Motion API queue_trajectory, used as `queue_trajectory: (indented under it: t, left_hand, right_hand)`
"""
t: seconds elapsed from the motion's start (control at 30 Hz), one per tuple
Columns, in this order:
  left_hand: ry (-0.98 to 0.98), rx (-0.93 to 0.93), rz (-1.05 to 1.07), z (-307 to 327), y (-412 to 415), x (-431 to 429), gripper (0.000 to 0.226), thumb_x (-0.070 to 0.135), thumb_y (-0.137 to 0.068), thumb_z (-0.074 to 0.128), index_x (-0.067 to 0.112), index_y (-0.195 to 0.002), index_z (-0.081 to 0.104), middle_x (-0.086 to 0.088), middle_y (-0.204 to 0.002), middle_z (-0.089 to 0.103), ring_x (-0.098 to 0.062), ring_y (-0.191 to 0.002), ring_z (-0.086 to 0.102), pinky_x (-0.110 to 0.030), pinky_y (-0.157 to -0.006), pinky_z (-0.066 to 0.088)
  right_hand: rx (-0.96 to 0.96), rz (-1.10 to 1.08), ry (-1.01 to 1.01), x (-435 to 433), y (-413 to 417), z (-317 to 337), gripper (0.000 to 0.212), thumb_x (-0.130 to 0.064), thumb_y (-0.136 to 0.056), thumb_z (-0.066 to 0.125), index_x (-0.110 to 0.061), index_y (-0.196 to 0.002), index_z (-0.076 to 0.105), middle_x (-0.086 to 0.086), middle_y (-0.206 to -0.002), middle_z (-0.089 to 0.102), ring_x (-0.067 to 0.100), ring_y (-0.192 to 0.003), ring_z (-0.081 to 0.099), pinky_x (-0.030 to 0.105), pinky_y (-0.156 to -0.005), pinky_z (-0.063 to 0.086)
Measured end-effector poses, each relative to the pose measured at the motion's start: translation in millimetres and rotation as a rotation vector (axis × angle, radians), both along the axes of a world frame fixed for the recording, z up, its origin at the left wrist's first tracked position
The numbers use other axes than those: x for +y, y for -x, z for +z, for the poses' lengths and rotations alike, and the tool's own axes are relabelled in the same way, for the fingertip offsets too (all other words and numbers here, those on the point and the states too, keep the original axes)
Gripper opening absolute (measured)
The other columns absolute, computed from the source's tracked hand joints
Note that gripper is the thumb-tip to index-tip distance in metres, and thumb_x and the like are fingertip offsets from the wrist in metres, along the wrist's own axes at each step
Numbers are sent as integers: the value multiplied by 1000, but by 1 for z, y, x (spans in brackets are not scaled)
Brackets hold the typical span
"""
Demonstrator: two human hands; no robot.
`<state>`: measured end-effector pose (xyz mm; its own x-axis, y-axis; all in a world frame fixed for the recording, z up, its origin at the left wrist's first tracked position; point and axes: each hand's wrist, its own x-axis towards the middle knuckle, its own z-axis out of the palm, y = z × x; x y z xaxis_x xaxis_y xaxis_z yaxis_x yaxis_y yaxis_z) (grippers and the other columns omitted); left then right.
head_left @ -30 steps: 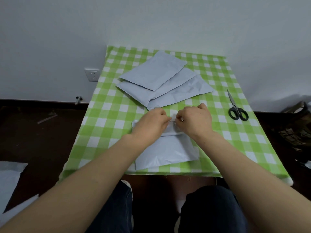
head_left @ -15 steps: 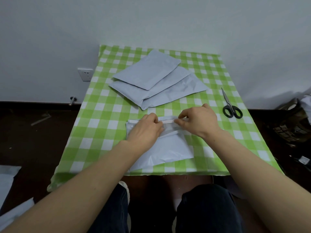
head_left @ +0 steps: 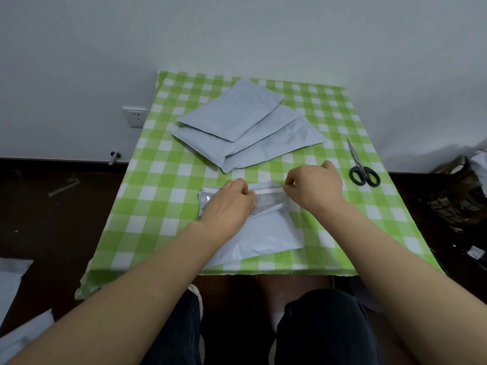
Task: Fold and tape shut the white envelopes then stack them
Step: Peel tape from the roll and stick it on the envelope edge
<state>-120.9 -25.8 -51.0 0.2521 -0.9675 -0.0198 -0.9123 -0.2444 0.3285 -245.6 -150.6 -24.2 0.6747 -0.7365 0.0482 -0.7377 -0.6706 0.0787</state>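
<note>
A white envelope (head_left: 268,233) lies near the front edge of the green checked table (head_left: 163,180), its flap end turned towards the wall. My left hand (head_left: 229,204) rests on the flap with curled fingers and pins it down. My right hand (head_left: 313,188) pinches the end of a thin white strip (head_left: 268,191) that stretches along the flap between both hands. Three more white envelopes (head_left: 245,127) lie overlapped in a fan at the back of the table.
Black-handled scissors (head_left: 361,167) lie at the table's right side. A dark bag (head_left: 458,196) sits on the floor to the right, and white sheets (head_left: 13,285) lie on the floor at the left. A wall socket (head_left: 134,117) is behind the table.
My right hand has moved to the right, drawing the thin strip out along the flap. My left hand has stayed on the flap, and the gap between the hands has widened.
</note>
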Motion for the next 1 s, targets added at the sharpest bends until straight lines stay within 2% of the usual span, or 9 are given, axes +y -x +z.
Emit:
queue_trajectory:
  t: [0.17, 0.33, 0.47, 0.57, 0.67, 0.8, 0.9, 0.93, 1.0]
  left_hand:
    - [-18, -15, -2, 1, 0, 0, 36, 29, -101, 34, 4, -112, 58, -7, -116, 46, -23, -110, 41, -33, -88, 38]
    - [-29, -46, -13, -2, 0, -1, 36, 29, -101, 34, 3, -114, 57, -8, -116, 46, -23, -110, 41, -35, -88, 39]
    - [0, -54, -22, -3, 0, -1, 33, 25, -101, 36, 3, -113, 58, -9, -115, 47, -24, -107, 42, -32, -82, 37]
    - [-28, -92, -24, -1, 2, -1, 31, 14, -97, 38, 13, -123, 54, -7, -115, 46, -25, -104, 43, -27, -79, 34]
    - [-138, -126, -62, 12, 8, -9, 52, 9, -94, 36, 30, -142, 34, -8, -116, 43, -27, -103, 42, -28, -76, 30]
    - [-252, -275, -129, 25, 16, -24, 48, 10, -96, 33, 30, -139, 38, -9, -119, 41, -29, -107, 45, -31, -70, 33]
    - [-289, -308, -145, 28, 16, -28, 48, 10, -96, 32, 31, -140, 38, -9, -120, 41, -29, -108, 46, -32, -71, 34]
    - [-299, -316, -147, 29, 17, -28, 49, 10, -96, 32, 31, -140, 37, -9, -120, 41, -29, -108, 46, -33, -71, 34]
    - [-314, -328, -150, 29, 16, -29, 52, 9, -95, 32, 32, -141, 35, -9, -120, 41, -29, -107, 46, -33, -71, 35]
  right_hand:
    - [29, 1, 26, -2, -2, -3, 23, -12, -86, 46, -17, -89, 68, 1, -81, 70, 24, -73, 60, 29, -74, 22]
    - [70, -6, 39, -1, -5, -5, 21, -8, -84, 47, -14, -85, 66, 2, -75, 67, 24, -62, 48, 29, -73, 19]
    - [133, 2, 79, 3, -7, -8, 20, -2, -78, 50, -17, -66, 47, -1, -56, 43, 21, -49, 31, 28, -74, 15]
    - [141, 25, 74, 6, -7, -7, 31, -1, -78, 49, -17, -58, 32, -3, -53, 36, 16, -46, 26, 28, -75, 13]
    - [123, 30, 58, 6, -7, -6, 32, -4, -80, 48, -18, -57, 31, -4, -54, 37, 14, -47, 28, 28, -75, 14]
    - [135, 18, 63, 6, -7, -6, 32, -5, -83, 47, -18, -57, 32, -5, -54, 36, 14, -47, 29, 28, -75, 13]
    - [68, 29, 6, 4, -2, -4, 24, -24, -91, 50, -18, -68, 52, -4, -60, 51, 20, -59, 47, 31, -77, 19]
    - [38, 36, -48, 3, 3, -2, 21, -33, -92, 50, -20, -80, 62, -3, -69, 61, 21, -69, 54, 32, -84, 22]
    - [-40, 14, -155, -1, 15, 3, 23, -41, -88, 55, -27, -103, 65, -4, -90, 70, 18, -90, 61, 33, -97, 19]
